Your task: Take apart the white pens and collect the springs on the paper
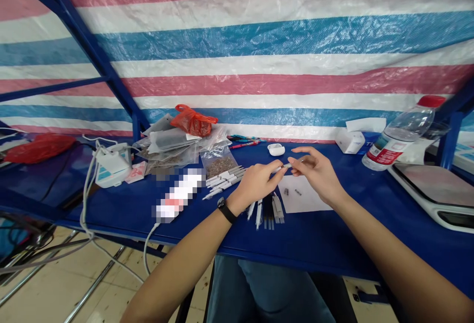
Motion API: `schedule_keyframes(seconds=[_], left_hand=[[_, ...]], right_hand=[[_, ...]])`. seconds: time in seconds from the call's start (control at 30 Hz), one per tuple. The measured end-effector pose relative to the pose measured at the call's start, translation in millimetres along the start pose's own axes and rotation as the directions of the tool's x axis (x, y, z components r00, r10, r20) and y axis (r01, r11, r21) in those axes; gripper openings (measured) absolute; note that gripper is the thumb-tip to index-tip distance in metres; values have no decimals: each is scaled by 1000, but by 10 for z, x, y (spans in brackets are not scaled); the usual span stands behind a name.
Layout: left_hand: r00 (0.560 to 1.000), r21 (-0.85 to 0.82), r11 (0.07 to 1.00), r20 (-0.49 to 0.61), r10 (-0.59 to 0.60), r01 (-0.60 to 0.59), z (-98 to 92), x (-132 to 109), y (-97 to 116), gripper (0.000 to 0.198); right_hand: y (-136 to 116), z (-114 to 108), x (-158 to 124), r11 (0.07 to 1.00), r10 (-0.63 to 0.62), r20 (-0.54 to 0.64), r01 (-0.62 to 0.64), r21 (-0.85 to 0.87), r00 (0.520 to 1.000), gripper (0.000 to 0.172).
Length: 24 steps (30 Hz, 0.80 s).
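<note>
My left hand (259, 181), with a black band on its wrist, is closed around a slim white pen (282, 167). At the pen's right end, the thumb and fingertips of my right hand (311, 169) pinch together; whether they also hold a small part is too fine to tell. Under my right hand lies a sheet of white paper (305, 202) with small dark metallic pieces (297, 192) on it. Several white pens (225, 181) are piled left of my left hand. Below the hands, white pen barrels (258, 213) and dark thin tubes (268, 213) lie side by side, partly hidden.
Behind the pens sits a clear bag of small parts (218, 165), near stacked plastic bags (172, 142) and a red bag (194, 120). A white earbud case (276, 149) is at the back. Rightward stand a water bottle (402, 138) and a scale (437, 184). A power strip (179, 199) lies left.
</note>
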<state>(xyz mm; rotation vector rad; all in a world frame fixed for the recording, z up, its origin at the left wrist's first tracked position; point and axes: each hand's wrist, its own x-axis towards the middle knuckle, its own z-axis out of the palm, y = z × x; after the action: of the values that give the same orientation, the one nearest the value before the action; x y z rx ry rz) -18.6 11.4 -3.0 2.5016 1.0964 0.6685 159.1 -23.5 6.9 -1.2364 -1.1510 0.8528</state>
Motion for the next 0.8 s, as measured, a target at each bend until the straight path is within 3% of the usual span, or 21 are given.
schedule_keyframes(seconds=[0.33,0.5,0.67,0.73,0.8], left_hand=[[1000,-41,999,-19,0,-1,-23,8,-14,31],[999,-63,998,-49,0,-3,-24,10,-51,33],[997,-67,997,-74,26,-31,-31,10,-77,33],[996,-64,997,-80,30,-35,-34,9,-78,33],[996,-59,998,-84,28,-33,-36,9,-77,34]], right_hand=[[3,-47,24,995,-63,60,58,86,996,47],[-38,-115,71,986,-56,-126,75,149,990,33],[-72,-214,133,970,-37,-338,115,215,940,23],[-78,-253,150,970,-32,-339,111,215,940,22],[-84,-273,150,981,-5,-249,54,188,969,27]])
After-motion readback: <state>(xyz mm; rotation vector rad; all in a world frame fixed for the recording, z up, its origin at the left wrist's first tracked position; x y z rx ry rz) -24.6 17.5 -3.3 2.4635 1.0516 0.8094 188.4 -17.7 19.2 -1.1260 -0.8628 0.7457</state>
